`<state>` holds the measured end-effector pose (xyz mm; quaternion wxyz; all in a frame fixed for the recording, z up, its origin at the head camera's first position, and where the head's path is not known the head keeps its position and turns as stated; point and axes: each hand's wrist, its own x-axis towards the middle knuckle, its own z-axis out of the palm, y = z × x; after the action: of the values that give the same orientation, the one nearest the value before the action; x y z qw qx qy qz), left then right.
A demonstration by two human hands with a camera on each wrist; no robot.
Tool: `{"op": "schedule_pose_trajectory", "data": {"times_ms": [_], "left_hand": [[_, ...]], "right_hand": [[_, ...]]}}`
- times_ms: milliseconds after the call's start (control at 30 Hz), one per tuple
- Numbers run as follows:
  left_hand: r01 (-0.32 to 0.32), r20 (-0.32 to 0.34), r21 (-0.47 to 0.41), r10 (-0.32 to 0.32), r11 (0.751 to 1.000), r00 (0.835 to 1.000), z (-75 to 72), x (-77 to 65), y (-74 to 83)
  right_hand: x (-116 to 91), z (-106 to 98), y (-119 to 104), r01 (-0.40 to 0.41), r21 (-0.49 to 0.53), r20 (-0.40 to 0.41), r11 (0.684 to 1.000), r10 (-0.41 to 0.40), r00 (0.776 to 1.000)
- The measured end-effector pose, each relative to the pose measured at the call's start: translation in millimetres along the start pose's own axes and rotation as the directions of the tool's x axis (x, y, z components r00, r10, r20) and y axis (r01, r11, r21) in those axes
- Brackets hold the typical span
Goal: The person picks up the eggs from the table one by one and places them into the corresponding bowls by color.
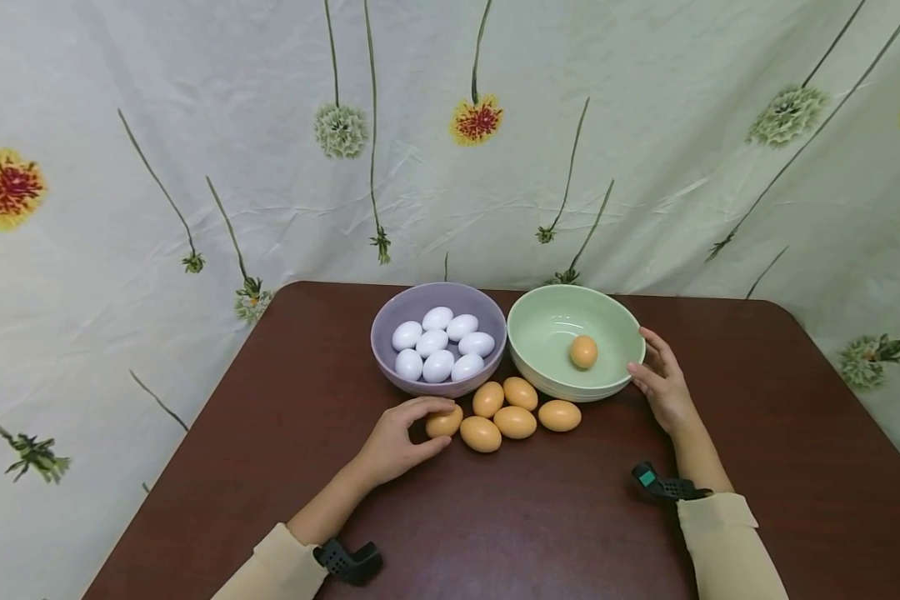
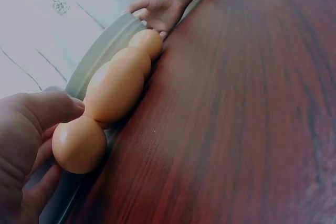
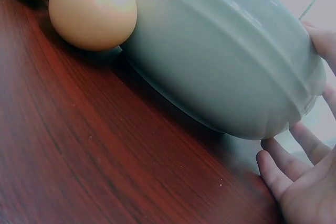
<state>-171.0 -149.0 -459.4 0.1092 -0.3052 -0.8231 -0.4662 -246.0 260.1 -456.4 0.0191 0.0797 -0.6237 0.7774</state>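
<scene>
At the left end of a group of brown eggs on the table, my left hand has its thumb and fingers curled round one brown egg. That same egg shows between thumb and fingers in the left wrist view. My right hand holds the right side of a light green bowl, thumb and fingertips at its rim and outer wall. In the right wrist view the fingers spread against the bowl's wall. A single brown egg lies inside the green bowl.
A purple bowl with several white eggs stands left of the green bowl, their rims close together. The loose brown eggs lie right in front of both bowls on the dark red-brown table. A floral cloth hangs behind the table's far edge.
</scene>
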Motion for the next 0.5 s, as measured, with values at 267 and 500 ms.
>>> {"op": "schedule_pose_trajectory", "data": {"times_ms": [267, 500], "left_hand": [[0.026, 0.035, 0.039, -0.028, 0.999, 0.999, -2.3, -1.2, -5.3], [0.041, 0.051, 0.056, -0.044, 0.998, 0.998, -3.5, -2.3, -7.4]], "right_hand": [[-0.3, -0.1, -0.3, 0.006, 0.006, 0.004, 1.000, -0.006, 1.000], [0.0, 0.0, 0.0, 0.008, 0.012, 0.003, 1.000, -0.008, 1.000]]}}
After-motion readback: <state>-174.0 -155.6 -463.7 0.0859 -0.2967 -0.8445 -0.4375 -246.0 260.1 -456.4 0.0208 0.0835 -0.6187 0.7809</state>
